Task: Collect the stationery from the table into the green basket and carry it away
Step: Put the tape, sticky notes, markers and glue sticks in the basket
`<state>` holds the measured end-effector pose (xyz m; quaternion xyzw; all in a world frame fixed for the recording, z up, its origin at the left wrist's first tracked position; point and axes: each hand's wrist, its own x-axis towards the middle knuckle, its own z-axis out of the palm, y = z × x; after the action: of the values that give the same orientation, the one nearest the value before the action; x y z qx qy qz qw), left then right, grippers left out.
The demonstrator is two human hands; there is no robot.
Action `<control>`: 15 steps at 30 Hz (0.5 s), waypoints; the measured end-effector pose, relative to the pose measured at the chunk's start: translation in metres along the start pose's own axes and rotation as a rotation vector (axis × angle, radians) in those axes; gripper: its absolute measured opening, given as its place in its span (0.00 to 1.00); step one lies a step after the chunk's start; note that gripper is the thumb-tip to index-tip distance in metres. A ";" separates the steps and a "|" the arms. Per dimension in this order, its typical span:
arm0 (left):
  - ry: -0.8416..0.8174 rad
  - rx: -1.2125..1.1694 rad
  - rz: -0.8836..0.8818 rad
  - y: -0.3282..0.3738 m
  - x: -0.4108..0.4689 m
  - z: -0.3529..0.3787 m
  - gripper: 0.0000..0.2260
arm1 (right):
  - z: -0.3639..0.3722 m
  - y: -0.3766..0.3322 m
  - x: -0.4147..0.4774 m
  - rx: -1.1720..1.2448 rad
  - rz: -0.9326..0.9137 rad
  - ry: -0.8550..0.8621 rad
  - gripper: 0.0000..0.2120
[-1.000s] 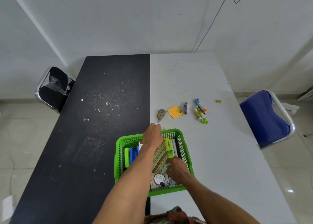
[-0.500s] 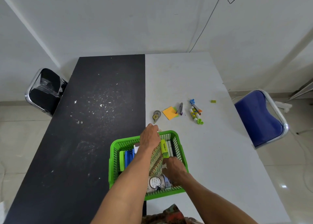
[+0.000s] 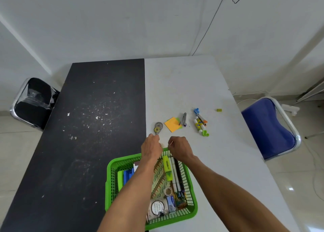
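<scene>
Head view: the green basket [image 3: 112,163] sits at the near edge of the table, straddling the seam between the black tabletop [image 3: 98,126] and the white tabletop [image 3: 184,84]. It already holds a yellow highlighter [image 3: 167,167], several pens [image 3: 176,177], a patterned pouch [image 3: 160,181] and a blue item [image 3: 128,175].

More stationery lies loose on the white side beyond the basket. There is a correction tape [image 3: 158,127], orange sticky notes [image 3: 172,124], a small grey metal tool [image 3: 184,119], a cluster of glue sticks [image 3: 199,124], and a small yellow-green piece [image 3: 219,110] set well apart.

Both hands are just past the basket's far rim, near each other but not touching. The left hand [image 3: 151,146] is knuckles up with its fingertips at the near end of the correction tape. I cannot tell whether it touches or grips it. The right hand [image 3: 179,147] has its fingers curled inward, and something thin and pale shows by the thumb. Whether it pinches anything is unclear.

The step in hand looks like picking up the nearest loose items. It would go best if the left hand took the tape by its flat sides. The right hand could slide a thumb under the whole sticky pad so no sheets peel off. Each item should then be set into the basket's open gaps rather than onto the highlighter.
</scene>
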<state>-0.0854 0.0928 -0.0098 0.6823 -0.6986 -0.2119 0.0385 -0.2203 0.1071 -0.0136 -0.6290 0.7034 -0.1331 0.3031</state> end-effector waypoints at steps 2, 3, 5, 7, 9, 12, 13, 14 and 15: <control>-0.024 0.007 -0.025 -0.003 0.016 0.002 0.12 | 0.000 -0.002 0.025 -0.010 0.008 0.002 0.10; -0.032 0.011 -0.031 -0.005 0.024 0.004 0.13 | 0.002 -0.004 0.036 -0.021 0.019 -0.013 0.10; -0.055 0.017 -0.032 -0.007 0.036 0.006 0.13 | 0.006 -0.006 0.054 -0.074 0.042 -0.079 0.11; -0.079 0.008 -0.047 -0.009 0.050 0.011 0.13 | 0.013 -0.008 0.073 -0.138 0.054 -0.178 0.13; -0.103 -0.001 -0.059 -0.011 0.059 0.014 0.13 | 0.020 -0.009 0.086 -0.184 0.067 -0.271 0.15; -0.141 -0.020 -0.078 -0.013 0.071 0.020 0.13 | 0.036 -0.008 0.104 -0.226 0.130 -0.344 0.20; -0.143 -0.026 -0.078 -0.013 0.073 0.019 0.13 | 0.039 -0.009 0.106 -0.240 0.147 -0.355 0.22; -0.148 -0.025 -0.083 -0.015 0.074 0.021 0.13 | 0.044 -0.009 0.108 -0.257 0.159 -0.367 0.23; -0.148 -0.025 -0.086 -0.017 0.076 0.021 0.13 | 0.047 -0.010 0.109 -0.273 0.172 -0.376 0.25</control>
<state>-0.0818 0.0242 -0.0524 0.6936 -0.6670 -0.2719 -0.0141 -0.1872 0.0092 -0.0731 -0.6155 0.6970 0.1090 0.3513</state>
